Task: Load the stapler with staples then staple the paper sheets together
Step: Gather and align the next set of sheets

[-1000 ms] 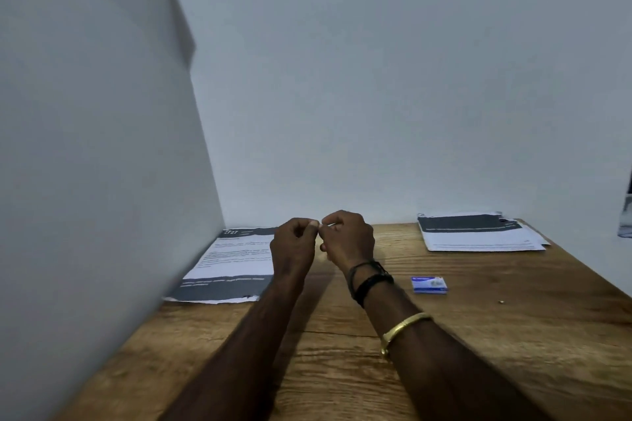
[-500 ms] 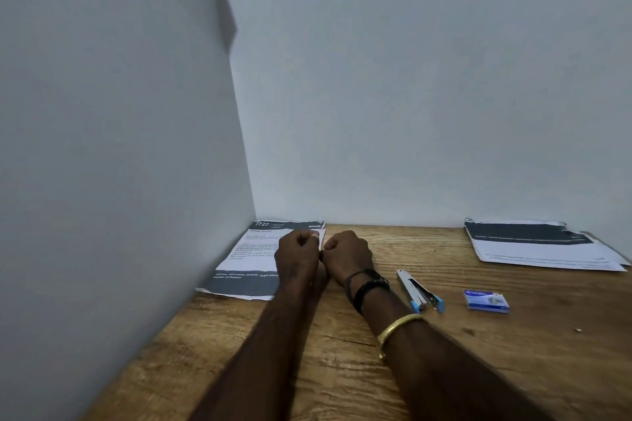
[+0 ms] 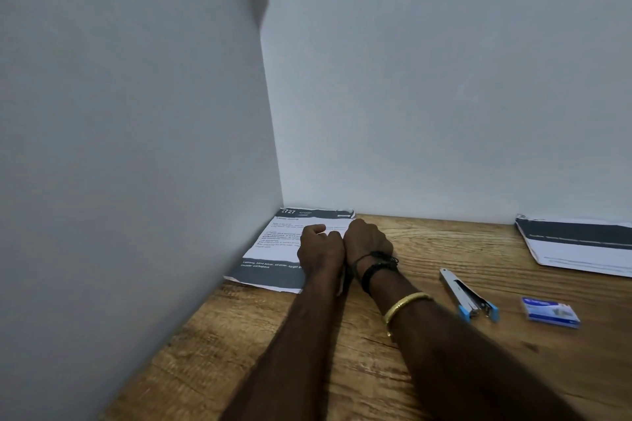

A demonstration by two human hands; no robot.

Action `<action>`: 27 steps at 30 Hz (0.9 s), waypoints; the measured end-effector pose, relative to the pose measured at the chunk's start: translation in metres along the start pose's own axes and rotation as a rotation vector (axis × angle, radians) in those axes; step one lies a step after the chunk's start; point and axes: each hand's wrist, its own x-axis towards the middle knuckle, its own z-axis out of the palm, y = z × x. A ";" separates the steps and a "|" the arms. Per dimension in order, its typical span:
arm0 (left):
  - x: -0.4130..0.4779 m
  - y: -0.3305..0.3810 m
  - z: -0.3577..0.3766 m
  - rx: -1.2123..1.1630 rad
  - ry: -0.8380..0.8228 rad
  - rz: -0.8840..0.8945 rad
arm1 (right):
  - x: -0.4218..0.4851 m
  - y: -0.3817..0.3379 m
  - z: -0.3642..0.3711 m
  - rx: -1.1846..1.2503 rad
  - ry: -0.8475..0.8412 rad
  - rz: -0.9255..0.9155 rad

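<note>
My left hand (image 3: pixel 319 249) and my right hand (image 3: pixel 367 239) are both curled into fists, side by side and touching. They rest on the right part of a printed paper stack (image 3: pixel 273 246) in the table's back left corner. Whether anything small sits inside the fingers is hidden. A silver stapler (image 3: pixel 468 294) with blue ends lies opened out flat on the wood, to the right of my right forearm. A small blue staple box (image 3: pixel 550 313) lies further right. Neither hand touches the stapler or the box.
A second paper stack (image 3: pixel 578 246) with a dark header band lies at the back right against the wall. White walls close in the wooden table (image 3: pixel 427 239) on the left and at the back.
Both fists have come down from above the table onto the left paper stack. The camera has swung left, so the stapler and staple box now appear further right.
</note>
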 end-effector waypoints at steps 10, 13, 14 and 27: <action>0.003 0.002 0.004 0.011 0.001 -0.010 | 0.008 0.001 -0.003 0.069 -0.009 0.053; 0.003 0.005 0.005 -0.010 -0.003 -0.008 | 0.008 0.003 -0.003 0.095 -0.014 0.059; 0.002 0.006 0.006 -0.028 -0.006 -0.004 | 0.008 0.002 -0.003 0.124 -0.011 0.067; -0.031 0.028 0.010 -0.037 -0.086 0.371 | -0.028 0.042 -0.052 0.507 0.331 0.084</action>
